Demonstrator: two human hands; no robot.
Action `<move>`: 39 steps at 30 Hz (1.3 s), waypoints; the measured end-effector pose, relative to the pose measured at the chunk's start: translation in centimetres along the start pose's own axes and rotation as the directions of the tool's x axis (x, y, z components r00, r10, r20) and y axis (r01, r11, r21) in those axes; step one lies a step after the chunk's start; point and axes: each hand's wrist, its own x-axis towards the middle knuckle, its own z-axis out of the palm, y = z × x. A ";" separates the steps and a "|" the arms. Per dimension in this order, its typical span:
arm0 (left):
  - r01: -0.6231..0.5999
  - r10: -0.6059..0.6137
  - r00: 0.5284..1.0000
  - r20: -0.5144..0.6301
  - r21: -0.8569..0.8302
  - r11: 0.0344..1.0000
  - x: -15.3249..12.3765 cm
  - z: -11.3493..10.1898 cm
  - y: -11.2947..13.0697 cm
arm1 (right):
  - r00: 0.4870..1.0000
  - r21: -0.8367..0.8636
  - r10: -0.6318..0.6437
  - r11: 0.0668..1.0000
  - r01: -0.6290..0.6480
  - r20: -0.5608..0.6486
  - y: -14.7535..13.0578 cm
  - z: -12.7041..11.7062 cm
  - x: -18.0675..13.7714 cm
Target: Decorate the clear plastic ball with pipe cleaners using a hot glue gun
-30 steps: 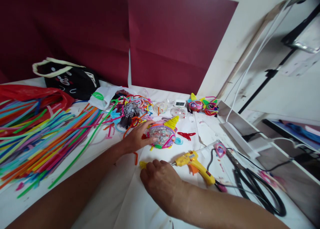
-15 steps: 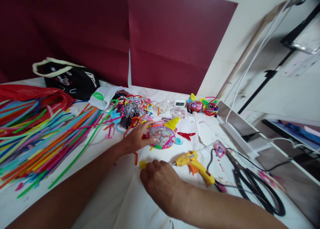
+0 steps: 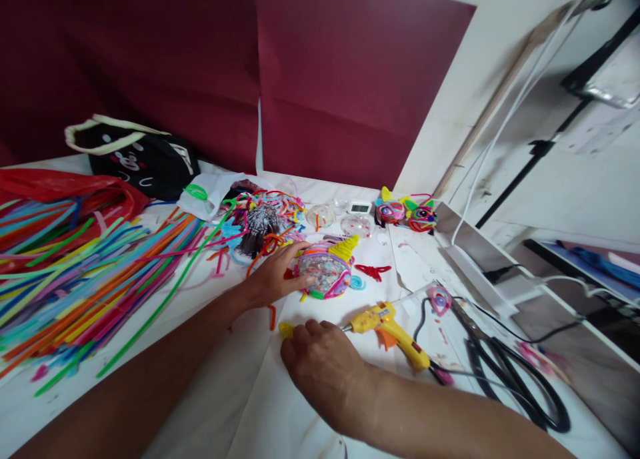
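Yellow horn and pink trim mark the ball (image 3: 325, 272), which lies on the white table (image 3: 240, 412) just beyond the glue gun (image 3: 387, 325). Left hand (image 3: 273, 279) clasps the ball's left side, fingers stretched over its top edge and thumb at its lower edge. Right hand (image 3: 323, 365) rests knuckles-up nearer the camera, fingers curled down onto a yellow scrap (image 3: 286, 329); whether they pinch it cannot be told. Scissors (image 3: 510, 372) lie to the right, a heap of pipe cleaners (image 3: 90, 272) to the left, and 2 finished figures (image 3: 405, 212) at the far edge
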 end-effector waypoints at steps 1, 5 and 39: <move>0.003 -0.003 1.000 0.002 0.000 1.000 0.0 0.0 0.0 | 1.000 0.002 0.000 1.000 0.000 -0.002 0.0 0.0 0.0; 0.002 -0.002 1.000 0.006 -0.011 1.000 0.0 0.0 0.0 | 1.000 -0.002 0.004 1.000 -0.004 0.008 0.0 -0.2 0.0; 0.025 -0.025 1.000 0.008 0.028 0.999 -0.1 0.4 -0.1 | 0.920 0.255 0.334 0.926 -0.279 -0.204 6.1 -3.4 -4.3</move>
